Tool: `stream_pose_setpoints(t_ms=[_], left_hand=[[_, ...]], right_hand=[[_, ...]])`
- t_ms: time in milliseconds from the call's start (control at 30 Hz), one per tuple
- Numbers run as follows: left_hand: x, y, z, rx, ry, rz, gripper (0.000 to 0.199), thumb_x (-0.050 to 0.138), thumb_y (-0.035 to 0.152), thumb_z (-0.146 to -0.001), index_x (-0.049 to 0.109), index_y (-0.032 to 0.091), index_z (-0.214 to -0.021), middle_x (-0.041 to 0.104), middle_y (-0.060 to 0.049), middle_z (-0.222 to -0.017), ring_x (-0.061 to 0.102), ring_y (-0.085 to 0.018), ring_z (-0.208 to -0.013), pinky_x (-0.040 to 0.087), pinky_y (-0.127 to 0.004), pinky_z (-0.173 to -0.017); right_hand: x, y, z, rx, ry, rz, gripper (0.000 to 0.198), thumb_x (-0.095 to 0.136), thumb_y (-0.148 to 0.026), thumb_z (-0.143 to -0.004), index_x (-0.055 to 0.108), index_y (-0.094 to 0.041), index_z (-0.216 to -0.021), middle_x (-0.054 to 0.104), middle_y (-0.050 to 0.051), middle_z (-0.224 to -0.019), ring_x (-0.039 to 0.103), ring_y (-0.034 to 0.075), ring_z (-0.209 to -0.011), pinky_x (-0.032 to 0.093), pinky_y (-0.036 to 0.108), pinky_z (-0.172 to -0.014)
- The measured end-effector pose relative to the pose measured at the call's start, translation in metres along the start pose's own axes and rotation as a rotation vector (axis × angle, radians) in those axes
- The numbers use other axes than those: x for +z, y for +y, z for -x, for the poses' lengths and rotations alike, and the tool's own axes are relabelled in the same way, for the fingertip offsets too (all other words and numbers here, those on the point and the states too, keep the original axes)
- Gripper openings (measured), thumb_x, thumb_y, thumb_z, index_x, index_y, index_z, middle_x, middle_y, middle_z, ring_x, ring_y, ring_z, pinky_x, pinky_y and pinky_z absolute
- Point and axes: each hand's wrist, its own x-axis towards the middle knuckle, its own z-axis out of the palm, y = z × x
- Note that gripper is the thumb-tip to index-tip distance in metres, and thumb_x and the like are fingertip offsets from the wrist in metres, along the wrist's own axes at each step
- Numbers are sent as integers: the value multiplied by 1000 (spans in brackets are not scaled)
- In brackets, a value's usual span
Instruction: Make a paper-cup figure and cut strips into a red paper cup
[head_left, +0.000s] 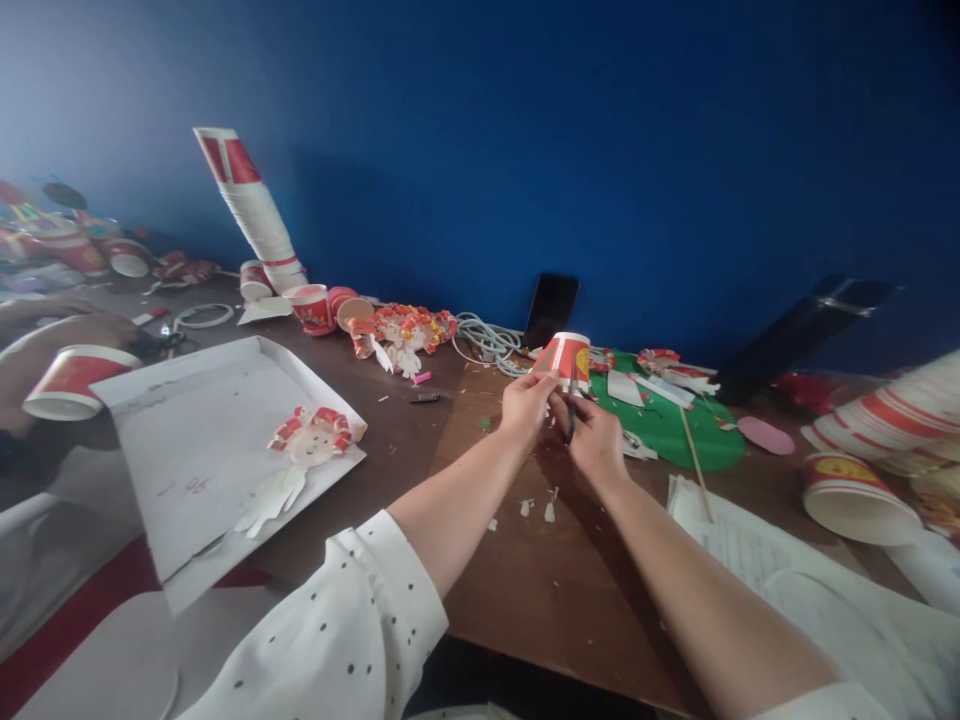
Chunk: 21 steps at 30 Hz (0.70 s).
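Note:
My left hand (525, 402) is closed on a red and white paper cup (568, 358), holding it bottom-up over the table. In my right hand (596, 440) is a pair of scissors (570, 422) with dark handles, its blades pointing up against the cup. The fingers partly hide both the cup's lower edge and the scissors. White paper scraps (550, 510) lie on the brown table (510, 590) below my hands. Just right of the cup is a green sheet (701, 440) with paper pieces on it.
A white box lid (225, 430) holding a paper figure (307, 440) is at left, near another person's arm (52, 330). Cup stacks (259, 215) lean at the back left and right. A phone (553, 308) rests against the blue wall beside a coiled cable (491, 340). Papers (780, 550) lie at right.

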Motion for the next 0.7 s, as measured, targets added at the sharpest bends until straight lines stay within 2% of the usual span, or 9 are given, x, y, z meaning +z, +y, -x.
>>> stream_pose_setpoints(t_ms=[200,333,500,700], left_hand=[[0,-4,-2,-4,-29,37,25,75,35,-62,64,13,-67,54,1,-50,48,-7,-44,37,-20,-49],[-1,-4,-3,-19,2,8,25,76,34,-61,66,12,-67,55,1,-51,48,-7,-46,37,-20,-49],[1,-5,0,-46,-37,-12,30,77,39,-60,68,12,-70,52,2,-47,45,-7,-43,35,-21,-45],[2,-5,3,-89,-43,-38,34,76,42,-62,70,12,-77,51,2,-43,43,-9,-38,34,-22,-42]], right_hand=[[0,2,-1,63,27,-63,53,65,-60,-68,74,-13,-89,69,5,-70,60,21,-68,42,26,-58],[0,2,-1,36,53,-68,52,64,-60,-69,73,-12,-85,66,5,-66,57,18,-62,41,25,-55],[1,5,-2,26,57,-105,45,63,-56,-73,72,-12,-79,59,1,-56,49,14,-52,38,24,-51],[0,4,-2,43,59,-114,42,62,-52,-73,73,-12,-80,60,1,-55,47,13,-49,38,24,-49]])
